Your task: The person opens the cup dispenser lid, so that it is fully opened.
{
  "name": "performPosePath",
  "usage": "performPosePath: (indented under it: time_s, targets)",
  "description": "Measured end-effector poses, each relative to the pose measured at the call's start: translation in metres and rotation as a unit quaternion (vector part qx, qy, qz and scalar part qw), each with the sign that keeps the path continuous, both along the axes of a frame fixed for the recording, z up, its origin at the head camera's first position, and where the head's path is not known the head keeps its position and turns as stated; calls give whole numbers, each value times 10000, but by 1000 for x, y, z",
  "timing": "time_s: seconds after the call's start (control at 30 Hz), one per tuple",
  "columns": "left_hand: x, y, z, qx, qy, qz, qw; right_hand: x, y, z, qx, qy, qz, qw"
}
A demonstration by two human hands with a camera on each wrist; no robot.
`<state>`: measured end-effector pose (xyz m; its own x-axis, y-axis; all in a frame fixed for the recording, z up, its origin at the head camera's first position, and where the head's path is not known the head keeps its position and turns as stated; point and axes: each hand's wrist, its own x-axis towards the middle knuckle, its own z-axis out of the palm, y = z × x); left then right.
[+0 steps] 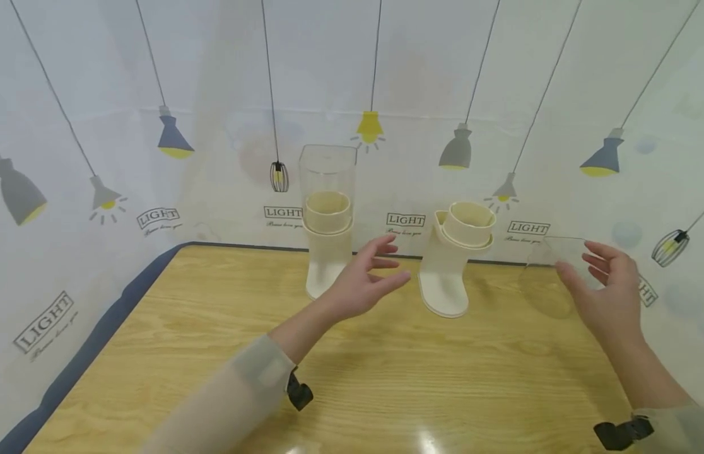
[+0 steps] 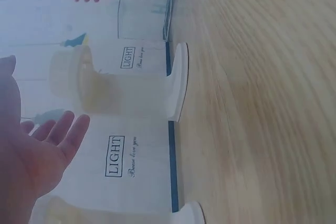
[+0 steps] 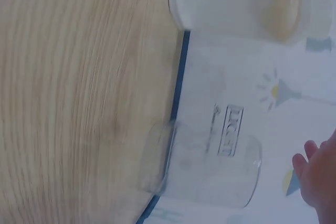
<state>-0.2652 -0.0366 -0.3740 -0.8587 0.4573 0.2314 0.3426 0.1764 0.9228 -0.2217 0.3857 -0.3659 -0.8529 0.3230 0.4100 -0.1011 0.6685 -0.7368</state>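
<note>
My left hand [image 1: 366, 277] hovers with fingers spread between two cream stands and holds nothing. Just beyond its fingertips is the right-hand stand [image 1: 445, 277], which has a round cream collar [image 1: 471, 230] on top and a flat rounded foot. The other stand [image 1: 329, 258] is to the left, partly behind my left hand, with a clear upright container [image 1: 328, 167] fitted over its collar. My right hand [image 1: 607, 290] is loosely curved beside a second clear container [image 1: 547, 284] at the table's right. In the right wrist view, a gap separates my fingers [image 3: 299, 163] from this container [image 3: 210, 169].
The wooden table [image 1: 375, 378] carries both stands and the loose container near its back edge. Behind it hangs a white cloth [image 1: 227, 75] printed with lamps and the word LIGHT. Dark trim [image 1: 102, 325] runs along the table's left side.
</note>
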Motion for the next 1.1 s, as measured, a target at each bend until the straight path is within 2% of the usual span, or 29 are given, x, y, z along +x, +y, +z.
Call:
performPosePath:
  time_s: [0.13,0.3,0.5,0.63,0.87,1.1]
  targets:
    - [14,-21,4,78,74,70,9999,13,-20,6,75,322,595,9977]
    - [26,-45,8,151,337,224,9991,24,-46,8,243,590,1302,9894]
    - [36,-72,13,283,646,354,9969,32,-75,10,425,734,1879,9785]
    - [43,-91,18,292,634,508,9963,33,-94,14,551,834,2145,9716]
    - [47,-121,19,190,565,690,9958,33,-126,21,677,1008,2582,9584]
    - [43,-142,13,-3,556,926,9941,30,-152,27,830,780,2726,9554]
